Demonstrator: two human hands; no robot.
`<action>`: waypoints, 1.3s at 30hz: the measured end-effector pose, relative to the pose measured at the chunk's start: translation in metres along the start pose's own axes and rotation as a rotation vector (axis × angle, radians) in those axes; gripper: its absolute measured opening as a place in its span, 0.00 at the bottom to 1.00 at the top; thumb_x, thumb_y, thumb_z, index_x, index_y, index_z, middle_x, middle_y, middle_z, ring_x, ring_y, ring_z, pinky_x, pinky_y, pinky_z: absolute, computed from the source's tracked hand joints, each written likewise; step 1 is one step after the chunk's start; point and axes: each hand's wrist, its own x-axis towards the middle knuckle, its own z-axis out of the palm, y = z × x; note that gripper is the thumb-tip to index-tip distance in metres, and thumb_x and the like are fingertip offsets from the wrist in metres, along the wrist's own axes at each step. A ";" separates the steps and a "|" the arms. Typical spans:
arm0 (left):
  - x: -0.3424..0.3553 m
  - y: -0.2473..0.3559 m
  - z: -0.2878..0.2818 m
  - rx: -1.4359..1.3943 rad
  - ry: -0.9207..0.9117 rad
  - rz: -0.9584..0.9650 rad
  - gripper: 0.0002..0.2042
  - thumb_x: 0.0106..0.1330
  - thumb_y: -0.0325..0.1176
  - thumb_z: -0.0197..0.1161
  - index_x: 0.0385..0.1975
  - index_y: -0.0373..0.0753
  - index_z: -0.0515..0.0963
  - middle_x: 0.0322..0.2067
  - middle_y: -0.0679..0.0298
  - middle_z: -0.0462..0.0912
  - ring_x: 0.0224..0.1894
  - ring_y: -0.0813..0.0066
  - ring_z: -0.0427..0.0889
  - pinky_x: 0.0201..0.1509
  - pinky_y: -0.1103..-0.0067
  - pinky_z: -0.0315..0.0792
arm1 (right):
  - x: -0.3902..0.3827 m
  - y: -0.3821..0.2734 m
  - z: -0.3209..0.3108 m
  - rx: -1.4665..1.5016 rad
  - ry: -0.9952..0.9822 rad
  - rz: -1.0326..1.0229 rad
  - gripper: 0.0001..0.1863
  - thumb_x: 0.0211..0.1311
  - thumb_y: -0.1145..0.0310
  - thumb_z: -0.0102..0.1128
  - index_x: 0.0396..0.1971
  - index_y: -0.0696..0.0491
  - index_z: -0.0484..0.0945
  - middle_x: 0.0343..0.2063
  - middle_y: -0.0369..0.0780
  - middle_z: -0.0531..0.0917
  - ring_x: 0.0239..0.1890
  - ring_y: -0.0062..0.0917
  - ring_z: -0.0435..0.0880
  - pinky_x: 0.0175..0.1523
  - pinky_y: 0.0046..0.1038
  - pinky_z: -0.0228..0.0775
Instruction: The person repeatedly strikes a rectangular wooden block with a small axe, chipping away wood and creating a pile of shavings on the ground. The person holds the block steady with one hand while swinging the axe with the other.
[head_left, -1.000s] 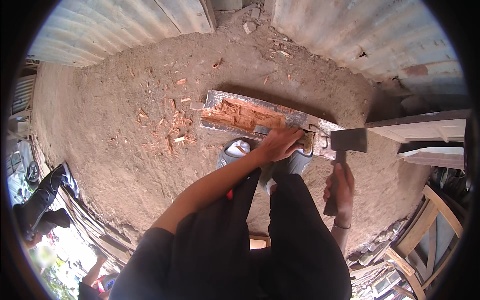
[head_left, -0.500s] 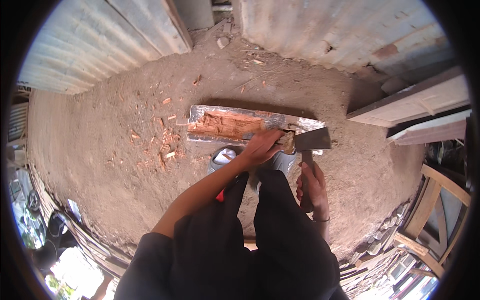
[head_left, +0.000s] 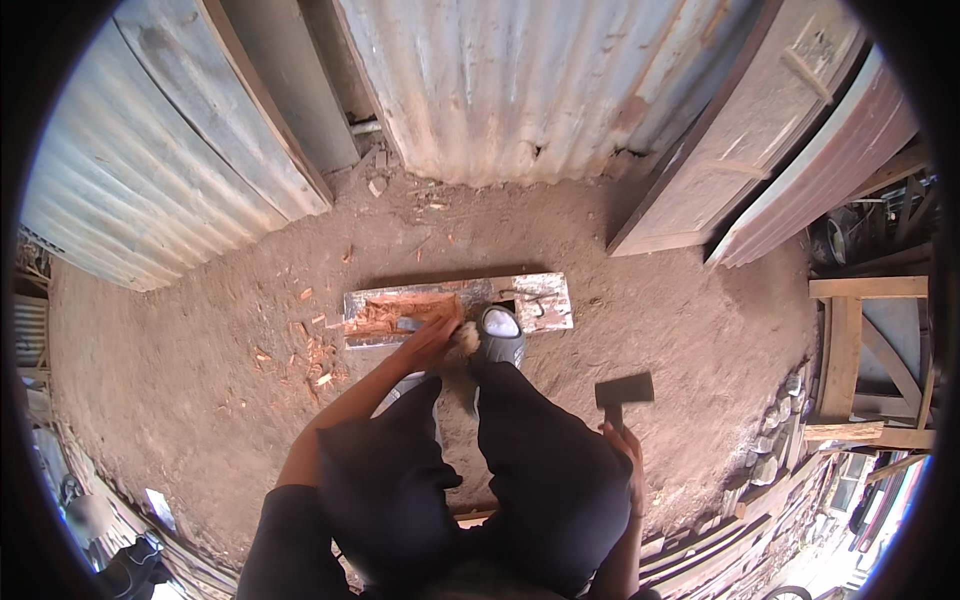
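Note:
My left hand (head_left: 432, 335) grips a chisel-like tool with a pale, frayed end (head_left: 467, 338); its grey blade (head_left: 408, 325) lies over the rough orange hollow of a weathered wooden beam (head_left: 375, 315). My grey shoe (head_left: 500, 340) rests against the beam's right half, beside a dark opening and bent metal pieces (head_left: 543, 300). Low on the right, my right hand (head_left: 622, 450) is closed on the handle of a hatchet (head_left: 625, 390) with a broad dark head, held beside my right leg, away from the beam.
Corrugated metal sheets (head_left: 480, 90) and wooden door panels (head_left: 725, 140) stand beyond the beam. Orange chips (head_left: 325, 378) litter the dirt ground (head_left: 200, 380). Wooden frames (head_left: 840, 360) and stones (head_left: 765, 465) line the right. Another person (head_left: 130, 570) is at lower left.
The view has tilted up toward the walls. My right hand has lowered the hatchet away from the beam, my left hand has moved leftward with its tool, and my shoe has come onto the beam.

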 end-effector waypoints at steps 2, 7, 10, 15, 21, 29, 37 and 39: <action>-0.017 -0.002 -0.014 0.022 -0.044 -0.051 0.22 0.65 0.25 0.64 0.58 0.33 0.69 0.52 0.44 0.76 0.59 0.42 0.74 0.65 0.58 0.68 | -0.010 0.026 -0.016 -0.016 0.020 -0.091 0.21 0.74 0.53 0.63 0.47 0.58 0.80 0.32 0.37 0.82 0.35 0.20 0.81 0.42 0.25 0.74; -0.040 0.001 -0.023 -0.010 -0.069 -0.047 0.27 0.63 0.20 0.60 0.64 0.34 0.66 0.54 0.43 0.76 0.63 0.38 0.72 0.69 0.56 0.67 | -0.012 0.019 -0.017 0.224 0.037 -0.003 0.28 0.74 0.59 0.63 0.66 0.59 0.71 0.38 0.40 0.85 0.41 0.22 0.84 0.48 0.25 0.74; -0.048 0.005 -0.038 -0.103 -0.140 -0.118 0.27 0.60 0.18 0.61 0.61 0.35 0.68 0.59 0.43 0.75 0.66 0.37 0.71 0.71 0.57 0.68 | 0.019 -0.014 -0.009 0.186 0.004 0.020 0.21 0.73 0.62 0.62 0.61 0.52 0.71 0.30 0.37 0.80 0.24 0.20 0.78 0.29 0.24 0.72; -0.041 0.033 -0.060 -0.176 -0.221 -0.090 0.29 0.56 0.18 0.64 0.61 0.38 0.68 0.62 0.45 0.73 0.68 0.40 0.71 0.71 0.58 0.68 | 0.074 -0.055 0.043 0.301 -0.172 0.109 0.17 0.72 0.64 0.64 0.55 0.49 0.72 0.25 0.33 0.74 0.19 0.17 0.73 0.22 0.23 0.67; 0.001 0.041 -0.040 -0.155 -0.199 0.006 0.32 0.54 0.20 0.68 0.62 0.38 0.67 0.61 0.47 0.73 0.70 0.40 0.69 0.74 0.59 0.67 | 0.107 -0.082 0.085 0.109 -0.437 0.026 0.19 0.74 0.59 0.65 0.51 0.56 0.71 0.25 0.35 0.77 0.22 0.19 0.77 0.25 0.26 0.72; 0.035 0.056 0.005 -0.197 0.054 -0.063 0.30 0.52 0.27 0.74 0.57 0.38 0.71 0.52 0.50 0.80 0.62 0.42 0.78 0.61 0.58 0.77 | 0.121 -0.110 0.085 -0.361 -0.430 -0.106 0.18 0.75 0.58 0.63 0.50 0.56 0.73 0.28 0.39 0.80 0.25 0.22 0.80 0.29 0.28 0.73; 0.051 0.034 0.034 -0.391 0.247 -0.010 0.30 0.50 0.34 0.82 0.54 0.42 0.75 0.52 0.56 0.82 0.57 0.49 0.82 0.60 0.60 0.75 | 0.140 -0.090 0.107 -0.337 -0.352 -0.049 0.19 0.74 0.56 0.63 0.52 0.56 0.76 0.33 0.40 0.81 0.36 0.23 0.81 0.43 0.29 0.73; 0.056 0.034 0.035 -0.451 0.335 -0.084 0.31 0.50 0.34 0.82 0.55 0.42 0.75 0.52 0.56 0.82 0.57 0.50 0.82 0.60 0.61 0.75 | 0.137 -0.096 0.113 -0.274 -0.382 0.069 0.20 0.74 0.56 0.63 0.53 0.56 0.76 0.34 0.40 0.81 0.37 0.24 0.81 0.45 0.30 0.73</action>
